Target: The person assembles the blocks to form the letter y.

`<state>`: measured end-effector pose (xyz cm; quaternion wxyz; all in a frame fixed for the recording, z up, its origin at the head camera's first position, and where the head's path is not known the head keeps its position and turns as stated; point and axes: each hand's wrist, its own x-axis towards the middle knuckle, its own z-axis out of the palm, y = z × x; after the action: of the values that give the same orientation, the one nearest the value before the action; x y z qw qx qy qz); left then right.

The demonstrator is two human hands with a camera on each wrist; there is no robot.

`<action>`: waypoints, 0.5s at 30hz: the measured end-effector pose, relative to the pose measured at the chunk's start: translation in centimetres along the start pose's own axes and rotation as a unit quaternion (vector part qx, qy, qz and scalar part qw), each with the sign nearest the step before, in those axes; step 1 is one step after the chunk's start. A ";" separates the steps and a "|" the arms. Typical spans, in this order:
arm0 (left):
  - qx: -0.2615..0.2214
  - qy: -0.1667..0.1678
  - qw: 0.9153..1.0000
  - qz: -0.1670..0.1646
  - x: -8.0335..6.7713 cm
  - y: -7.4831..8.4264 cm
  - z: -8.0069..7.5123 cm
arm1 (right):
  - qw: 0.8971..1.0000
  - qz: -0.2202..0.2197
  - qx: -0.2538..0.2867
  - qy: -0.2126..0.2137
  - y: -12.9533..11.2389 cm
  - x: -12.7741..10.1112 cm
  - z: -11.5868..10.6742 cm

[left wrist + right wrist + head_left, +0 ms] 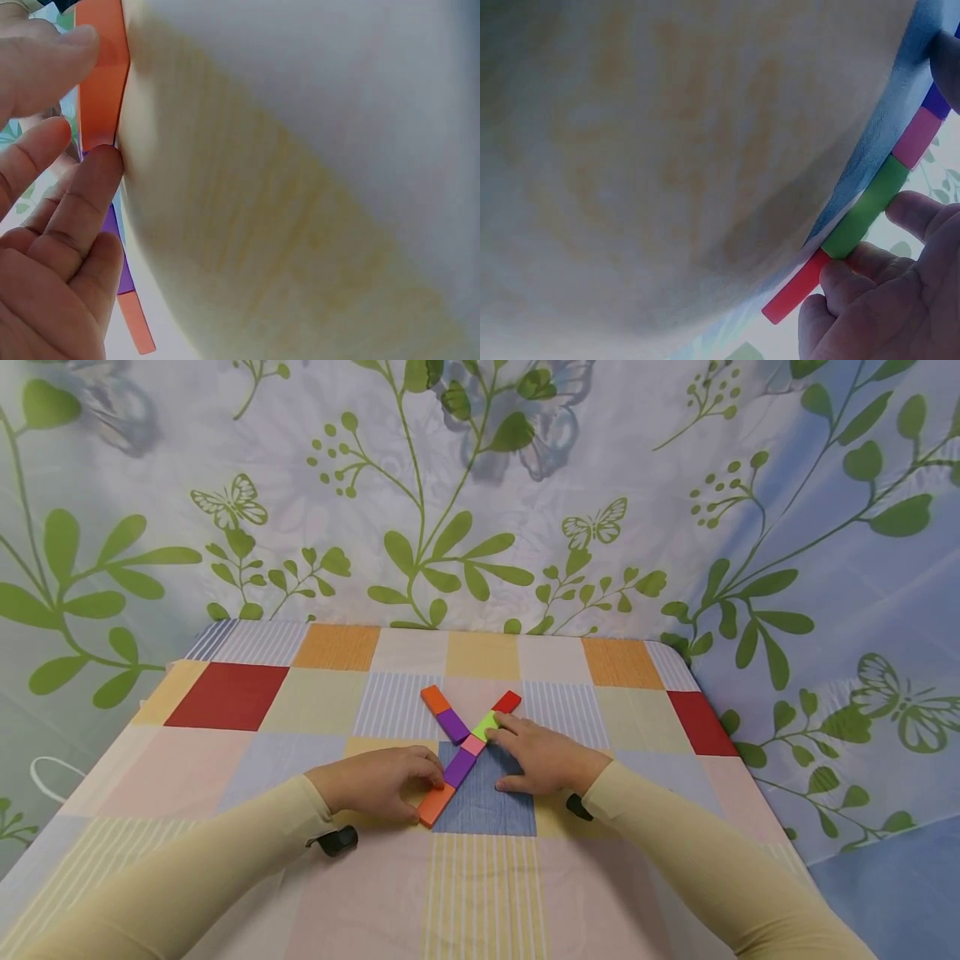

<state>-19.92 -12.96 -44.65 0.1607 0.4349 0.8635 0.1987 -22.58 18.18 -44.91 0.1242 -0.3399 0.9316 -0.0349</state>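
On the patchwork cloth, flat bars lie in a Y shape. One long diagonal runs from a red block through a lime green block, a pink block and a purple block to an orange block at the near end. A second orange block and purple block form the upper left branch. My left hand touches the near orange block from the left with thumb and fingertips. My right hand rests its fingertips on the green block, thumb spread on the cloth.
The patchwork tablecloth covers the table. A curtain with leaves and butterflies hangs right behind its far edge and along the right side. A white cable loops at the left edge.
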 end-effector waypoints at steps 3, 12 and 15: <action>-0.010 0.002 1.000 -0.002 0.1 -0.2 -0.1 | 1.000 -0.001 0.003 0.005 0.1 0.1 0.1; -0.014 0.061 0.997 -0.043 0.3 -1.3 -1.5 | 1.000 0.000 -0.005 0.027 0.2 0.5 -0.1; 0.005 0.089 0.994 -0.056 0.6 -2.0 -2.1 | 0.999 -0.001 -0.010 0.033 0.3 0.5 -0.2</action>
<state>-22.57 -14.01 -43.84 0.0919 0.3677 0.8981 0.2229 -23.18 18.06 -44.89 0.0900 -0.3407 0.9351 -0.0371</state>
